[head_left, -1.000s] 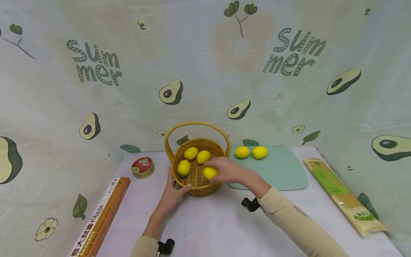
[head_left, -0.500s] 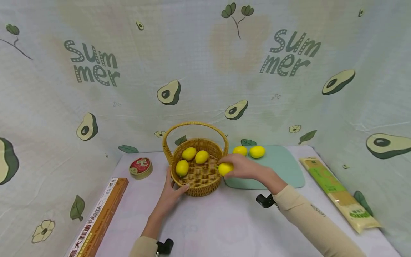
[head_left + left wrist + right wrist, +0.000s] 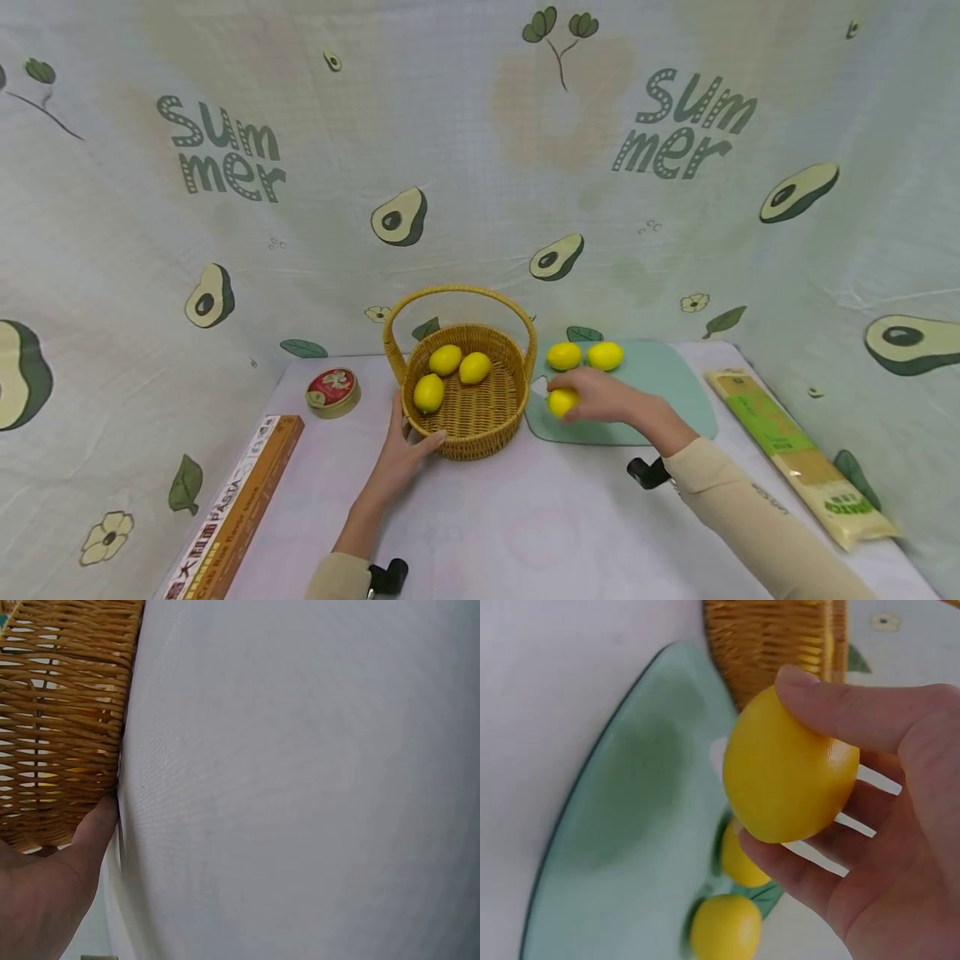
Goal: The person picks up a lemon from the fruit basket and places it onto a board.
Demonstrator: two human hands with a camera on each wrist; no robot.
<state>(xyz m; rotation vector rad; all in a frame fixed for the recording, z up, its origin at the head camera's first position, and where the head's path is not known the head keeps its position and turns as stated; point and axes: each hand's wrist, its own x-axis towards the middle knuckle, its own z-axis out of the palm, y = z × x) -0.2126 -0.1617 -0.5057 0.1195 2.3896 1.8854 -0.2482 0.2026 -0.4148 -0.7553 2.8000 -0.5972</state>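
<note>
My right hand (image 3: 603, 396) pinches a lemon (image 3: 562, 402) between thumb and fingers, just above the pale green cutting board (image 3: 660, 408). In the right wrist view, this lemon (image 3: 791, 769) is held clear of the board. My left hand (image 3: 401, 454) rests against the front left of a wicker basket (image 3: 468, 447), thumb and fingers spread along its outside. In the left wrist view, the thumb (image 3: 97, 825) touches the basket wall low down; the other fingers are mostly hidden. Three lemons (image 3: 446, 360) lie inside the basket, toward its left and back.
Two more lemons (image 3: 604, 356) lie at the back of the board. A red-lidded round tin (image 3: 333, 392) and a long pasta box (image 3: 236, 508) are on the left. A noodle packet (image 3: 802, 458) lies along the right side. The basket handle (image 3: 457, 290) arches upright.
My right hand has moved out of the basket to the right, carrying the lemon over its rim to above the board. The left hand and basket have stayed in place.
</note>
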